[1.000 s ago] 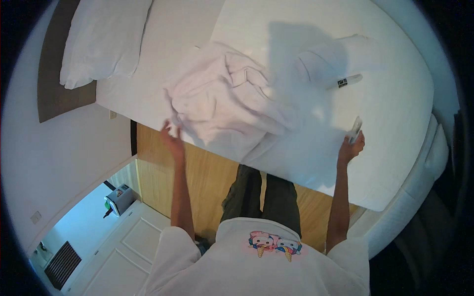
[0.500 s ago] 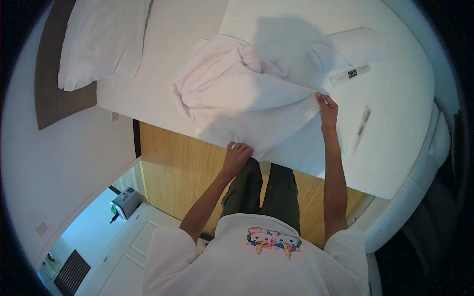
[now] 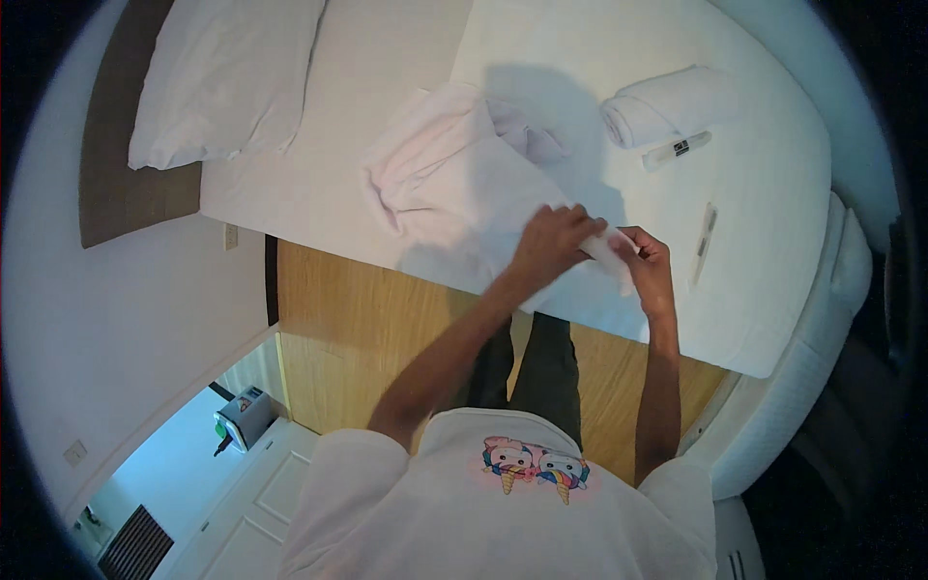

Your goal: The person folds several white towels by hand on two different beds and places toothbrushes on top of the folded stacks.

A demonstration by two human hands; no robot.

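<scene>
A loose white towel (image 3: 445,179) lies bunched on the bed (image 3: 754,251), one end drawn toward the right. My left hand (image 3: 558,242) grips the gathered strip of that end, fingers curled over it from above. Close beside it, my right hand (image 3: 650,269) pinches the tip of the same strip, which stands a little raised between the two hands. The fingertips of my left hand are partly hidden by the cloth.
Farther right on the bed lie a rolled white towel (image 3: 652,106), a clear slim packet (image 3: 677,151) and another narrow packet (image 3: 706,242). A pillow (image 3: 227,82) rests at the left by the brown headboard (image 3: 140,206). Wooden floor (image 3: 358,333) shows below the bed's near edge.
My left hand has moved right and up from the towel's near edge to beside my right hand. The towel's stretched end is now gathered into a narrow strip; my right hand has dropped slightly nearer.
</scene>
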